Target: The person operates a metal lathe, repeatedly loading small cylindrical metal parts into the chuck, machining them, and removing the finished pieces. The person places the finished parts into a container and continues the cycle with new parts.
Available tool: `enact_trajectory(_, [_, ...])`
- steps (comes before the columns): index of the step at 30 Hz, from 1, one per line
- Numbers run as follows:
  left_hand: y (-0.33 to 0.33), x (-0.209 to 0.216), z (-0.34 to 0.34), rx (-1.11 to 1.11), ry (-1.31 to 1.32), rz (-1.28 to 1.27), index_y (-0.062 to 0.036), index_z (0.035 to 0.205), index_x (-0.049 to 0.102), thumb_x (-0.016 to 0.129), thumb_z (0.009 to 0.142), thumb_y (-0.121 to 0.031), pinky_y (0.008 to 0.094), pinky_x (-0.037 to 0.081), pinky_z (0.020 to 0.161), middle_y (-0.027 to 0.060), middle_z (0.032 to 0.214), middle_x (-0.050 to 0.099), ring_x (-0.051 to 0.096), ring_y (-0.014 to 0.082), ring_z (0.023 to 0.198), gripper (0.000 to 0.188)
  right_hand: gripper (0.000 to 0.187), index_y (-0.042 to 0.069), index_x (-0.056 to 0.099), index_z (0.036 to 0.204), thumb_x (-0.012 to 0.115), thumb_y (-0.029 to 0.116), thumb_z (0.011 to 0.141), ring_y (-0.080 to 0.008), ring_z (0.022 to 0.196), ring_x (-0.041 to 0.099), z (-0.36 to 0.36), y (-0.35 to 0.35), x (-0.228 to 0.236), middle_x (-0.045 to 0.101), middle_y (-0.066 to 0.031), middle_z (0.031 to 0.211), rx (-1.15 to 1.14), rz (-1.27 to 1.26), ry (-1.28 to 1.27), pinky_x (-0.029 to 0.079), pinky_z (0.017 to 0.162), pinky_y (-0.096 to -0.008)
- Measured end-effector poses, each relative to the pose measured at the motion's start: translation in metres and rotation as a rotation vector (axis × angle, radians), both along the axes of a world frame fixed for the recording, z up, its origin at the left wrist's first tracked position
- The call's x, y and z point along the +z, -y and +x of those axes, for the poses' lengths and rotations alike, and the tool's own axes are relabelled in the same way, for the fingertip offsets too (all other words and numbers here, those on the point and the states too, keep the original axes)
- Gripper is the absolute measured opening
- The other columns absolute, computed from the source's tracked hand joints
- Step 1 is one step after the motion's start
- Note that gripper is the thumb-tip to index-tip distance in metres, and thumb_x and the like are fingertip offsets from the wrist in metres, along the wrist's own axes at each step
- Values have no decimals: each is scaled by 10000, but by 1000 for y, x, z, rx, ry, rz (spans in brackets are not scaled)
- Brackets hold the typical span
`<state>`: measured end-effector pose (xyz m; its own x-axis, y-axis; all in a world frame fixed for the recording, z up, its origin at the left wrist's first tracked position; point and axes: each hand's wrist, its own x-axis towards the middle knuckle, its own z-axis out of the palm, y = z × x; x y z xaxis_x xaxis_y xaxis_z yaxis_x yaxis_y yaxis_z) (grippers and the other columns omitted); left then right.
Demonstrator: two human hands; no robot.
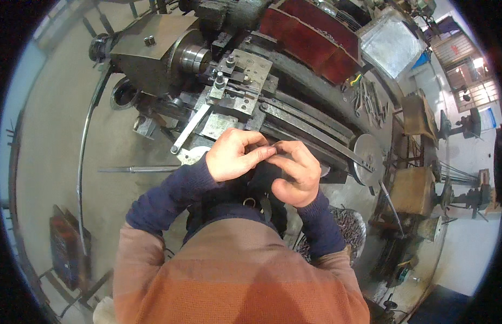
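Note:
My left hand (234, 155) and my right hand (297, 171) meet in front of my waist, just short of a small metal lathe. Both are closed, with thumbs and fingertips pinched together at one spot. Whatever they hold there is too small or too covered to make out. Beyond them lies the lathe's tool slide (243, 86), with bolts on top and a flat lever (190, 128) slanting toward me. At its left end is the round steel chuck (194, 58) on the headstock (148, 54). A long flat bar (315, 135) runs right to a round disc (368, 159).
A dark red bin (310, 38) with small metal bits stands behind the lathe. Wrenches (372, 102) lie to its right, near a plastic-covered box (393, 46). A container of small metal pieces (345, 229) sits by my right arm. A long rod (86, 146) stands at left.

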<state>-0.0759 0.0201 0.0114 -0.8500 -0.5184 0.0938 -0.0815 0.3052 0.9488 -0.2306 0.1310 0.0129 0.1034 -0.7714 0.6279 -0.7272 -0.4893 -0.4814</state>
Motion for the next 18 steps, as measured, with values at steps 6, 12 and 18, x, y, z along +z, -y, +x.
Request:
enact_trajectory(6, [15,10,13,-18,-103,325,21,766,616,542,896,-241,235,409,488,32,555,561,524,82,511,301,435,-30,647,902,594,371,741,-328,880,587,0,12,-2,599,-195,962,141,86,188,464,768,-362])
enact_trajectory(12, [25,18,35,51,-184,400,34,867,589,547,893,-217,217,429,499,20,609,557,529,79,514,255,559,-59,664,910,607,478,764,-301,966,580,8,14,-25,618,-199,1015,250,163,574,414,874,-383])
enact_trajectory(18, [37,20,55,109,-179,352,37,963,572,543,843,-50,211,463,524,28,691,578,556,74,575,150,574,-82,649,925,639,463,747,-316,990,567,12,19,-27,617,-207,1024,345,182,734,399,896,-409])
